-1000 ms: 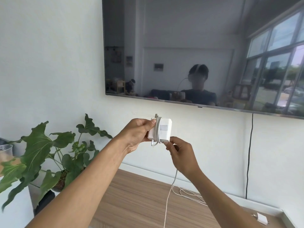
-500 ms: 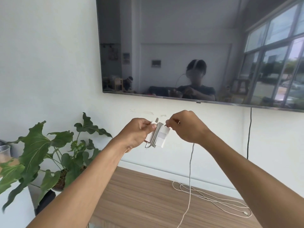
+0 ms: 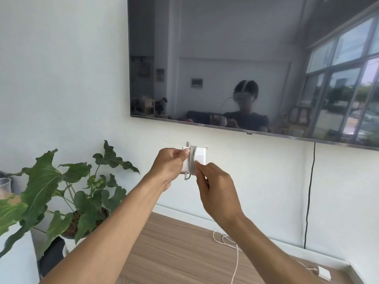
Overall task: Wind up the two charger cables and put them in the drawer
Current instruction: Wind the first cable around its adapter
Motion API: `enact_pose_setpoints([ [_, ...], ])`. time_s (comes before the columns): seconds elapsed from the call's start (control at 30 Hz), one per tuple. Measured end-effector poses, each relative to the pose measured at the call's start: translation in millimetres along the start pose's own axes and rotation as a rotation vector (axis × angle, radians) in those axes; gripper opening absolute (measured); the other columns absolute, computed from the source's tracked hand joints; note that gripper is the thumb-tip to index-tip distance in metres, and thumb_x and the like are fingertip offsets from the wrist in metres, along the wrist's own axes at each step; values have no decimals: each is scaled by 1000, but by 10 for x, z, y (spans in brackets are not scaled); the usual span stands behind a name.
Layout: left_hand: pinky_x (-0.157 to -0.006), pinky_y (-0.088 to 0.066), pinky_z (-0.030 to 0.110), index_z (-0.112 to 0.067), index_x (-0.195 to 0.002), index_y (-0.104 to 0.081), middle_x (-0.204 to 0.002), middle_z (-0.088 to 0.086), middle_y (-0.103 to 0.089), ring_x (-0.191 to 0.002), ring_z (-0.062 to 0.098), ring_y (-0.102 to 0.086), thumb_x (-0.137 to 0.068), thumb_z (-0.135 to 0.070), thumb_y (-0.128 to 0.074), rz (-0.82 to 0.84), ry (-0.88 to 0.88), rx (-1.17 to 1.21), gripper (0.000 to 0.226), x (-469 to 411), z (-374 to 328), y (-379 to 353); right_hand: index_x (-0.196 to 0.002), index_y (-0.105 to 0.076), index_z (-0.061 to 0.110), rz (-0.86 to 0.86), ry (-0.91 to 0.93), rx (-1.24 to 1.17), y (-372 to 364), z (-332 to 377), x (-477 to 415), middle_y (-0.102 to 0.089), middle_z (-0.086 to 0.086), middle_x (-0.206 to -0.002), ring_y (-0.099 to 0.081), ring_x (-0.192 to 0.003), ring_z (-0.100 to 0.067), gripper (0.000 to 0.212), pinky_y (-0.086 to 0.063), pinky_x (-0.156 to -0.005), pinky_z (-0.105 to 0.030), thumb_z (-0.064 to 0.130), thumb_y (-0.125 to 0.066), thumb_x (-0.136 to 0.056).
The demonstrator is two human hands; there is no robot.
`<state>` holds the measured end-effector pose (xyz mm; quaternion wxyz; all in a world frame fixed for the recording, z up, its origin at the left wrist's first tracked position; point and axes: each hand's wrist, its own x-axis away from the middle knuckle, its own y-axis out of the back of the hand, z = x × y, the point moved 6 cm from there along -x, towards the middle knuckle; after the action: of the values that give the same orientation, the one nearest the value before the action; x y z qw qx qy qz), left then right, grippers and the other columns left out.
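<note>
My left hand (image 3: 169,163) grips a white square charger brick (image 3: 200,156) held up in front of the wall, with several turns of its grey-white cable (image 3: 192,160) wound around its middle. My right hand (image 3: 215,187) pinches that cable at the brick's lower right side. The loose cable (image 3: 235,261) hangs down from behind my right wrist to coils on the wooden cabinet top (image 3: 174,253). A second small white charger (image 3: 324,273) lies on the cabinet top at the far right. No drawer is in view.
A large wall-mounted TV (image 3: 246,68) hangs above, reflecting the room. A leafy potted plant (image 3: 67,191) stands at the left beside the cabinet. A black power cord (image 3: 309,191) runs down the wall at right. A clear cup (image 3: 5,187) sits at the far left.
My right hand went from the top of the brick down to its lower right side, laying another turn of cable round it. The view shifted slightly, bringing the second charger into view.
</note>
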<state>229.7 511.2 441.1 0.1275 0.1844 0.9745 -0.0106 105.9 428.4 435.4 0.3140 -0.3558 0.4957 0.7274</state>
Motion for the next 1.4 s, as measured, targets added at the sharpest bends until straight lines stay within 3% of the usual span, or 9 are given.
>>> enact_pose_setpoints([
  [0.1,-75,-58,37,-8,-78,-66,-78,8,-67,-70,23,-65,-95,-20,-56,26,34,99,23,22,-43,26,-116,-65,15,-57,-35,-164,-48,-60,151,-47,11,-70,-42,-54,-10,24,-37,-50,-21,14,-51,-96],
  [0.17,-73,-58,36,-3,-83,-67,-78,8,-67,-70,22,-65,-96,-19,-56,45,42,115,23,45,-44,36,-105,-67,12,-81,-93,-270,-60,-116,224,-45,18,-62,-39,-50,-7,16,-29,-51,-10,10,-56,-95],
  [0.3,-69,-59,33,-6,-79,-65,-81,11,-68,-71,22,-66,-96,-20,-54,97,65,175,24,88,-30,22,-78,-57,23,-21,-265,-457,-190,-251,285,-38,10,-47,-27,-45,-11,16,-24,-46,-16,21,-58,-94],
  [0.4,-69,-60,31,-2,-88,-67,-88,15,-69,-77,24,-67,-96,-21,-54,157,87,187,24,99,-10,46,-77,-58,16,47,-349,-582,-288,-331,255,-60,14,-65,-36,-53,-16,19,-32,-52,-24,27,-60,-93],
  [0.7,-74,-59,30,4,-112,-63,-92,12,-69,-79,20,-67,-94,-20,-53,416,68,147,32,256,-28,99,-65,-60,20,299,-259,-297,-239,-578,-101,-47,10,-51,-37,-47,-5,30,-32,-50,-20,31,-51,-92],
  [0.87,-76,-51,25,-20,-90,-65,-91,2,-72,-85,16,-66,-93,-24,-59,280,-70,-193,8,249,-26,206,-58,-57,28,429,-289,-129,-79,-493,-428,-52,12,-53,-43,-42,-2,36,-34,-44,-12,25,-58,-94],
  [1.03,-76,-46,15,-18,-102,-63,-87,-12,-67,-89,3,-63,-93,-28,-59,203,-108,-278,14,208,0,250,-77,-71,16,488,-294,-16,42,-259,-607,-65,0,-70,-50,-53,-12,28,-40,-44,-14,34,-57,-93],
  [1.17,-71,-42,14,-24,-90,-58,-87,-9,-66,-88,5,-61,-93,-29,-60,77,-116,-288,6,145,-24,301,-71,-61,12,348,-121,115,88,-2,-551,-62,-5,-66,-54,-63,-32,31,-48,-58,-39,23,-47,-96],
  [1.4,-72,-47,24,-9,-102,-68,-99,3,-70,-89,16,-64,-93,-33,-59,-76,-100,-189,28,56,-213,272,-66,-39,13,123,75,93,86,192,-349,-30,3,-50,-29,-53,-27,31,-33,-47,-37,18,-45,-96],
])
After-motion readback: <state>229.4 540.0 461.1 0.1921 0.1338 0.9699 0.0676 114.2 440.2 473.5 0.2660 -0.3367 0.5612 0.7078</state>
